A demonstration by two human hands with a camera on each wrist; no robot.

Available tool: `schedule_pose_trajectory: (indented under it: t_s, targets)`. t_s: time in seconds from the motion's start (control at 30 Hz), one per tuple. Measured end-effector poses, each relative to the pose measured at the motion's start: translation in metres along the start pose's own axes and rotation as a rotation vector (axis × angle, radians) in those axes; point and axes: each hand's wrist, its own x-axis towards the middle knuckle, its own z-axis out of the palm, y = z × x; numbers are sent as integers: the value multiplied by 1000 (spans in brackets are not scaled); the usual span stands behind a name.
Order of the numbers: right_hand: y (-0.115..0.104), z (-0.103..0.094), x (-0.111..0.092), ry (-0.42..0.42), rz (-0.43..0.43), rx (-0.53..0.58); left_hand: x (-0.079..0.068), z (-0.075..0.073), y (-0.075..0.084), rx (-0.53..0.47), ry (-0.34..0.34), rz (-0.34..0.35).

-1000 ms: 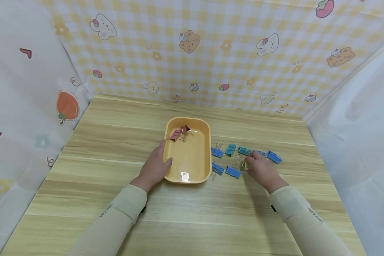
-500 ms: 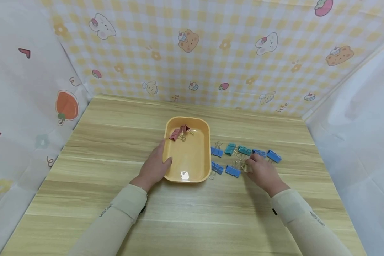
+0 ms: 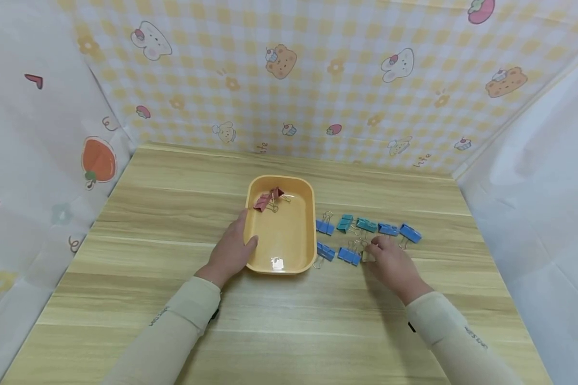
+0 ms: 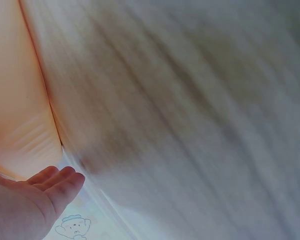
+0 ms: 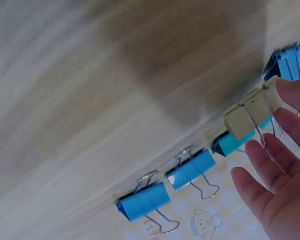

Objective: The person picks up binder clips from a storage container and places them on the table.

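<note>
My left hand holds the left side of a yellow tray, its thumb over the rim and its fingers along the outer wall. In the left wrist view, those fingers lie nearly straight beside the tray wall. Inside the tray are red binder clips. My right hand pinches a cream-yellow binder clip between thumb and forefinger; the other fingers are loosely bent. Around it on the table lie blue binder clips and teal ones.
The clips lie in two rough rows right of the tray, with another blue clip at the far right end. The wooden table meets a checked yellow cloth at the back and white cloths at both sides.
My right hand has shifted slightly toward me with the cream-yellow clip, uncovering more of the blue clip behind it. My left hand and the tray have stayed in place.
</note>
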Motion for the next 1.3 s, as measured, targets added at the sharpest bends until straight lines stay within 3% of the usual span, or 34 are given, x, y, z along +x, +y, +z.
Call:
schedule_pose_trajectory:
  t_s: [0.43, 0.8, 1.3]
  targets:
    - [-5, 8, -12, 30, -8, -14, -2, -2, 5, 5, -1, -5]
    - [-13, -3, -19, 17, 17, -44, -2, -1, 3, 16, -6, -6]
    - [-17, -20, -3, 74, -24, -52, -2, -1, 2, 2, 0, -4]
